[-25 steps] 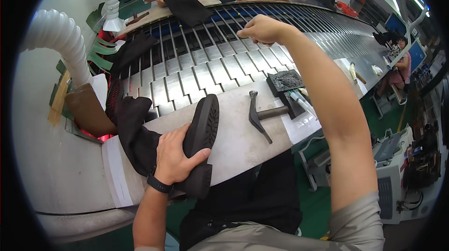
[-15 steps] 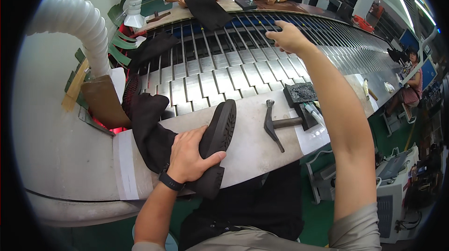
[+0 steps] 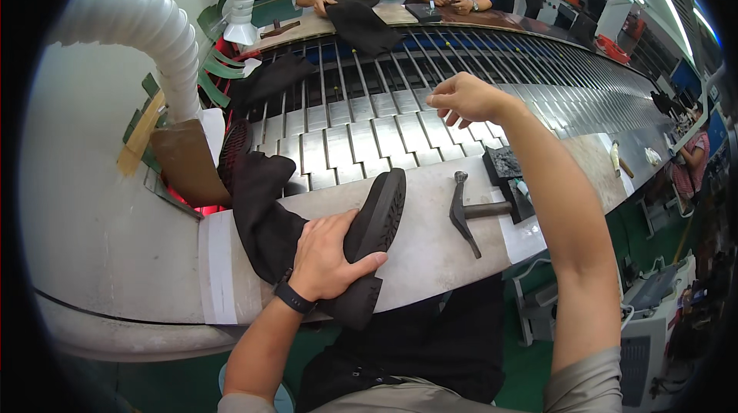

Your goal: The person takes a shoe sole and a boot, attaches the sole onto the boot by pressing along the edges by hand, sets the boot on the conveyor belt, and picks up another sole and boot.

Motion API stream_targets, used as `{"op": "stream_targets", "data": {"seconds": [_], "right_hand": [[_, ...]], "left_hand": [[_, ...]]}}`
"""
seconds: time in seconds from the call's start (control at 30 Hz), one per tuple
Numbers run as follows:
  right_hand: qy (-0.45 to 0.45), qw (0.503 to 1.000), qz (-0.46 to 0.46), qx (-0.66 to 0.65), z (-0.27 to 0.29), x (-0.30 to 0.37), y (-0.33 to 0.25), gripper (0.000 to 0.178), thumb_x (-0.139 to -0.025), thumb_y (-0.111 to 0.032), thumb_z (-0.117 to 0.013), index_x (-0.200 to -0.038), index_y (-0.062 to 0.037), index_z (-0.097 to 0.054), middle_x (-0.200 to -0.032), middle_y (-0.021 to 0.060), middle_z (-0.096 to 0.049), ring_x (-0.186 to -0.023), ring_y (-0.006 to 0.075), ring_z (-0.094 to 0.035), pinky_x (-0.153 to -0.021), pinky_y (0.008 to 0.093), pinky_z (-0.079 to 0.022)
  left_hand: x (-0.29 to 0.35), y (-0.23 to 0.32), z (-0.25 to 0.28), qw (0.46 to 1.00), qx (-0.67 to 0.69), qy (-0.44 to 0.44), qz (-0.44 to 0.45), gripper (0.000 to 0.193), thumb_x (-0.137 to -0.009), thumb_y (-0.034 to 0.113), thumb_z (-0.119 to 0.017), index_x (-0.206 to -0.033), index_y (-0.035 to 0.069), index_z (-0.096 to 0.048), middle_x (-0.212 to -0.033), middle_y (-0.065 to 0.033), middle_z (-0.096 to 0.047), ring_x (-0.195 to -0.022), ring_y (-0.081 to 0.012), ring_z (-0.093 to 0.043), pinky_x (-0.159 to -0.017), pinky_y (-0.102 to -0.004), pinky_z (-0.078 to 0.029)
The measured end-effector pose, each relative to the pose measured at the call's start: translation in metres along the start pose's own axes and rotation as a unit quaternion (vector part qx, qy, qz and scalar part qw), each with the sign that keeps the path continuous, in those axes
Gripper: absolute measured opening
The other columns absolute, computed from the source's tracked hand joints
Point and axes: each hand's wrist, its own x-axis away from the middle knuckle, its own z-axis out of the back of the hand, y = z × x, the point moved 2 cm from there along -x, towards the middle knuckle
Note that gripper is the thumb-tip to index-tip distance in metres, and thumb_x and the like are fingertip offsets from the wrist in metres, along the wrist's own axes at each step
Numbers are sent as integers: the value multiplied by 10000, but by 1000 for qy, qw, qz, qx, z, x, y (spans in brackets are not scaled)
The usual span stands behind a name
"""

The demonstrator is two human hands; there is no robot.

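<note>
A tall black boot lies on its side at the near edge of the pale bench, its ridged sole facing right. My left hand is wrapped round its foot near the heel, thumb on the sole. The soft shaft bends away to the left. My right hand is raised over the metal slat conveyor, fingers loosely bent and apart, holding nothing. Below it, a hammer rests on the bench right of the boot. Beside the hammer, a black block-like box is partly covered by my right forearm.
A white ribbed duct comes down at the left beside a brown flap. Another black boot lies on the conveyor's far left. Across it, a person handles a dark boot; a second person's hands are at the far bench.
My right hand has come down and nearer, its stretched finger now bent in. My left hand keeps its grip on the boot. The whole view has shifted slightly.
</note>
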Motion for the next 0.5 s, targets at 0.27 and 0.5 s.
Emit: {"op": "stream_targets", "data": {"seconds": [0.27,0.5], "right_hand": [[-3,999,-33,4,-5,-2,20,521,-1050,-394,-702,-1319,51,-729,-1117,182,-754,-911,254,-776,-745,369,-646],[-81,997,9,-15,-31,-9,8,520,-1042,-413,-708,-1224,71,-762,-1064,165,-767,-913,251,-781,-751,395,-645]], "left_hand": [[0,-2,-2,1000,2,4,-16,931,-855,646,-788,-1436,-65,-630,-1309,-250,-711,-1248,-393,-648,-1146,-478,-407],[1,-6,-1,1000,-11,-1,-9,958,-857,672,-770,-1446,-70,-624,-1320,-256,-707,-1245,-393,-649,-1146,-480,-410]]}}
